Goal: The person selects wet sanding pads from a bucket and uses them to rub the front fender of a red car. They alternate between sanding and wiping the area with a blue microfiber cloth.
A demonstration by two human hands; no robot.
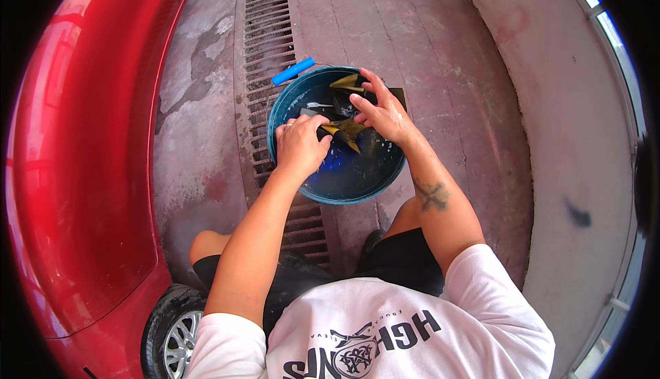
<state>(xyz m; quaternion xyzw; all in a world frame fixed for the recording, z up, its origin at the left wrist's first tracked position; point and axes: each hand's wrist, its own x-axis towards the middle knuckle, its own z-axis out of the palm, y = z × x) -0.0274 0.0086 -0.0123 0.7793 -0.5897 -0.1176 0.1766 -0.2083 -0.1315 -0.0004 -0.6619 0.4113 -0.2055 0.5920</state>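
Over the near rim of the blue bucket (335,197), the left hand (300,146) is curling closed, pinching a yellowish folded sheet (346,131). Farther in, the right hand (382,112) is gripping the same sheet, fingers half spread. Beyond the far rim, a blue handle (293,71) is lying.

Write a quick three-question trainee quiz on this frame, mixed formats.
1. True or false: both hands are over the blue bucket.
2. What do the left hand and right hand hold between them? A) a sponge B) a dark, yellowish folded sheet C) a brush
3. The bucket stands partly on a floor ____, beside the red car.

Key: 1 true. 2 B; both hands grip the sheet above the water. 3 drain grate.
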